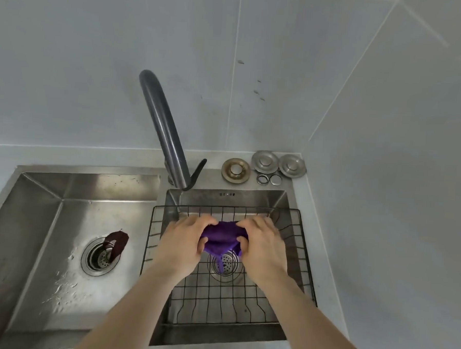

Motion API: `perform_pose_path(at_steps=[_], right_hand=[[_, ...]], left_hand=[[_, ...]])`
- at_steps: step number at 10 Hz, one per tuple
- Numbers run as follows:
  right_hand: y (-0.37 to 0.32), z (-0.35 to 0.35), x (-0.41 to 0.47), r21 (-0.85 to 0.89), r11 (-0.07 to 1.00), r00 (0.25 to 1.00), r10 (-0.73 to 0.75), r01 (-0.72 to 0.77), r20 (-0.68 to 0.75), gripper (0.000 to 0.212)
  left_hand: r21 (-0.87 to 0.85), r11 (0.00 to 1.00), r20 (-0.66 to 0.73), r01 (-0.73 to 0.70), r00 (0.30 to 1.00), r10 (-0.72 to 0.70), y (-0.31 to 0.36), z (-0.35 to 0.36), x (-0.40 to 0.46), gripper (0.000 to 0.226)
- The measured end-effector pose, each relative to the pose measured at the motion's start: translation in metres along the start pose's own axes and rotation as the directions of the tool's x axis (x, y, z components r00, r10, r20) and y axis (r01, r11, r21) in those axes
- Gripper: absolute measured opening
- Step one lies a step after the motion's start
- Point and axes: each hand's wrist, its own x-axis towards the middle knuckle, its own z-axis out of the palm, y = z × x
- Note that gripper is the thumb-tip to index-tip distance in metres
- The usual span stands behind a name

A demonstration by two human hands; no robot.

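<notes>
A bunched purple cloth hangs between both my hands over the right sink basin. My left hand grips its left side with curled fingers. My right hand grips its right side the same way. A thin strand of the cloth trails down toward the right drain. Below the hands a black wire rack sits inside the right basin.
A dark curved faucet rises behind the basins. The wet left basin holds a drain with a dark brown scrap beside it. Three metal drain covers and small rings lie on the back ledge. Tiled walls close off the back and right.
</notes>
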Motion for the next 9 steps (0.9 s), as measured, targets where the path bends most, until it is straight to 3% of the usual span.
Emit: perform_pose_path(at_steps=[2, 3, 4, 6, 8, 9], right_hand=[[0.019, 0.043, 0.012, -0.095, 0.996, 0.994, 0.014, -0.003, 0.108, 0.036], [0.027, 0.060, 0.009, -0.133, 0.991, 0.990, -0.012, 0.031, 0.141, 0.048], [0.034, 0.074, -0.001, -0.175, 0.979, 0.976, -0.068, 0.106, 0.209, 0.073], [0.048, 0.093, -0.014, -0.200, 0.975, 0.939, -0.026, 0.100, 0.344, 0.072], [0.042, 0.080, -0.007, -0.198, 0.977, 0.918, 0.010, 0.075, 0.397, 0.074], [0.035, 0.062, -0.010, -0.200, 0.979, 0.934, 0.049, 0.025, 0.354, 0.084]], left_hand=[[0.102, 0.995, 0.089, 0.017, 0.996, -0.026, -0.017, 0.042, 0.009, 0.062], [0.164, 0.986, 0.127, 0.013, 0.991, -0.034, -0.026, 0.058, 0.005, 0.078], [0.184, 0.983, 0.178, 0.022, 0.982, -0.056, -0.034, 0.075, -0.002, 0.082], [0.185, 0.982, 0.319, 0.032, 0.943, -0.091, -0.039, 0.083, -0.012, 0.073], [0.208, 0.978, 0.329, 0.014, 0.941, -0.083, -0.037, 0.072, -0.012, 0.078], [0.225, 0.974, 0.304, 0.010, 0.949, -0.080, -0.032, 0.054, -0.015, 0.074]])
